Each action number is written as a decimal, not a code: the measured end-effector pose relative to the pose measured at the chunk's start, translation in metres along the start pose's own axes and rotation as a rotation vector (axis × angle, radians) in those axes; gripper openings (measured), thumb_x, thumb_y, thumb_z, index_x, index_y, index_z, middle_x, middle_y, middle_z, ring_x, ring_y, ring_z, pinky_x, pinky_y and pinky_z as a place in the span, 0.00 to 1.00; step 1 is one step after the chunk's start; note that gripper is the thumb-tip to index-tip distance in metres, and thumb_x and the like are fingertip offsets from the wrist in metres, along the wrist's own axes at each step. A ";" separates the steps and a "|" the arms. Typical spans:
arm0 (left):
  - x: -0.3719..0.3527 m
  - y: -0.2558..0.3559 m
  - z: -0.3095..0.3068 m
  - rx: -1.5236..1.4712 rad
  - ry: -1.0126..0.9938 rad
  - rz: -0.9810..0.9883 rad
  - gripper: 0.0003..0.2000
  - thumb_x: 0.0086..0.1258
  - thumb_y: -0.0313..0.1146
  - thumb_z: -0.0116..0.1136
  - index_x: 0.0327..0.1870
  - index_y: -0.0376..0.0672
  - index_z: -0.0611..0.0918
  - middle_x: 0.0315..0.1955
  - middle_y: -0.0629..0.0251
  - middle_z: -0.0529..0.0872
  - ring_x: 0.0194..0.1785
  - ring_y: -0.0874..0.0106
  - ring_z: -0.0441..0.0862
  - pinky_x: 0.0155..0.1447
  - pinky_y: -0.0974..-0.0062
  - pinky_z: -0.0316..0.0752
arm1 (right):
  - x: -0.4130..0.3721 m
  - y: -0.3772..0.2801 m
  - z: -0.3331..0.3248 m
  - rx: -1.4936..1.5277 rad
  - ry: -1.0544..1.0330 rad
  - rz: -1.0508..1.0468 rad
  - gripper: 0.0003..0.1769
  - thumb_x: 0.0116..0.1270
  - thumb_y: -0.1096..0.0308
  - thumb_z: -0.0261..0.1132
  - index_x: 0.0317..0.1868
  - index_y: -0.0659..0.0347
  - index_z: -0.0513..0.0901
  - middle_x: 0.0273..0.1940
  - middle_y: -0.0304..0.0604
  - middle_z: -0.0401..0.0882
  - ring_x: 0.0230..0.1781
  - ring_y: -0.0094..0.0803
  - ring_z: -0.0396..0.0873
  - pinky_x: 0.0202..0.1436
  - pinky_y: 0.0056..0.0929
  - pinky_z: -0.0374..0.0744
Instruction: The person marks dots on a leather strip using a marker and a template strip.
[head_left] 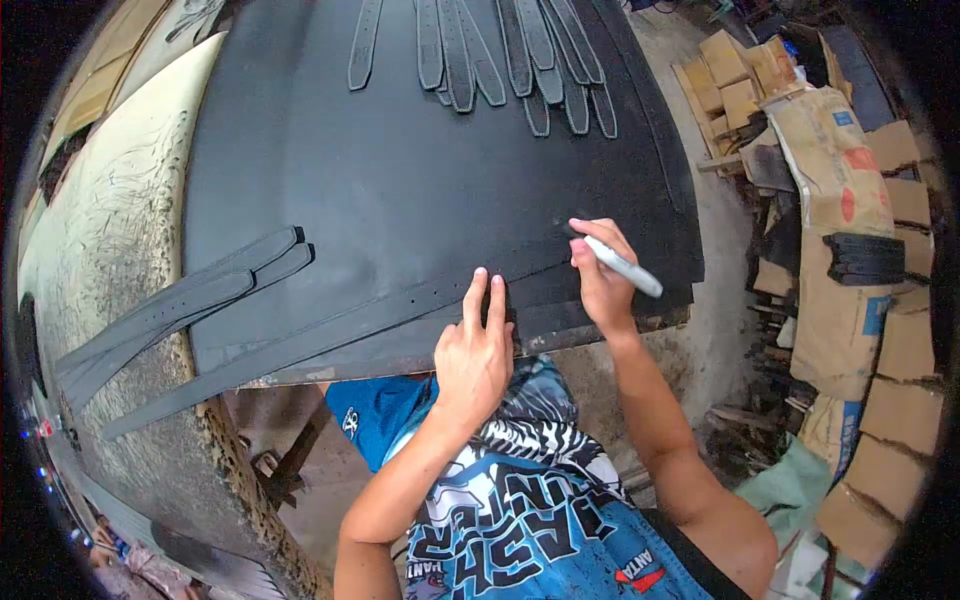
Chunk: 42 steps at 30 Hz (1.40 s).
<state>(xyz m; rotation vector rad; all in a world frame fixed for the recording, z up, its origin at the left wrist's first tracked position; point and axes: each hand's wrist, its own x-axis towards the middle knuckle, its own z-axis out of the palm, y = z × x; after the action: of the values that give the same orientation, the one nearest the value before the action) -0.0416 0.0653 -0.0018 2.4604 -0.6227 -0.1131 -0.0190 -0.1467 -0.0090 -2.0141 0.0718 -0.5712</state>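
A long black belt strap (360, 318) with punched holes runs along the near side of the black table sheet, its left end reaching past the table edge. My left hand (475, 360) rests on this strap, two fingers stretched out flat and the others curled under. In my right hand (605, 285) is a white and grey marker pen (622, 265), pinched between thumb and fingers. Its writing end points left, toward the sheet just above the strap, with the tip partly hidden by my fingers.
Several belt straps (453, 55) hang in toward me from the far side of the black sheet (330, 170). More straps (200, 295) overlap at the left, beside a worn pale surface (110, 230). Cardboard boxes (900, 400) and a stack of black pieces (865, 259) stand at the right.
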 end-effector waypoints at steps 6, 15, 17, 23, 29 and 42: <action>-0.001 -0.002 0.001 -0.008 0.011 0.010 0.31 0.66 0.31 0.64 0.72 0.39 0.70 0.72 0.48 0.66 0.30 0.53 0.83 0.36 0.61 0.81 | 0.002 0.008 0.003 0.123 -0.038 0.163 0.03 0.70 0.75 0.66 0.38 0.66 0.85 0.31 0.41 0.83 0.29 0.25 0.78 0.35 0.24 0.75; 0.000 -0.002 0.002 -0.011 0.023 0.019 0.32 0.65 0.30 0.64 0.72 0.39 0.70 0.72 0.47 0.66 0.31 0.53 0.83 0.36 0.60 0.81 | 0.005 0.011 0.004 0.046 -0.054 0.033 0.04 0.70 0.75 0.66 0.36 0.65 0.85 0.30 0.42 0.83 0.28 0.26 0.78 0.33 0.27 0.74; 0.000 -0.002 0.002 -0.009 0.024 0.019 0.32 0.65 0.30 0.64 0.72 0.39 0.70 0.72 0.47 0.66 0.31 0.53 0.83 0.36 0.60 0.81 | 0.006 0.007 0.005 0.017 -0.067 0.030 0.03 0.69 0.75 0.66 0.36 0.65 0.85 0.29 0.42 0.82 0.28 0.26 0.78 0.32 0.27 0.74; 0.000 -0.002 0.001 -0.017 0.023 0.010 0.32 0.65 0.30 0.64 0.72 0.39 0.70 0.72 0.48 0.67 0.30 0.54 0.83 0.35 0.61 0.81 | 0.003 0.009 0.001 0.081 -0.026 0.114 0.02 0.68 0.76 0.66 0.39 0.66 0.85 0.32 0.43 0.84 0.30 0.27 0.79 0.33 0.28 0.75; -0.001 -0.002 0.002 -0.002 0.025 0.009 0.32 0.65 0.30 0.64 0.72 0.39 0.70 0.72 0.47 0.67 0.30 0.54 0.84 0.35 0.61 0.82 | -0.001 -0.003 0.008 0.131 -0.005 -0.006 0.09 0.68 0.77 0.68 0.48 0.65 0.84 0.38 0.44 0.86 0.37 0.30 0.82 0.41 0.29 0.79; -0.001 -0.002 0.002 -0.015 0.045 0.018 0.31 0.66 0.30 0.64 0.72 0.38 0.71 0.72 0.49 0.67 0.30 0.54 0.84 0.36 0.61 0.82 | -0.005 0.010 -0.033 -0.561 -0.109 -0.329 0.19 0.67 0.72 0.69 0.58 0.59 0.82 0.51 0.48 0.87 0.56 0.45 0.84 0.68 0.52 0.73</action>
<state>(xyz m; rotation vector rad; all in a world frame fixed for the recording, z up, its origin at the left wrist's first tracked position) -0.0418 0.0662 -0.0042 2.4359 -0.6221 -0.0554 -0.0355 -0.1776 -0.0062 -2.6263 -0.1897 -0.7002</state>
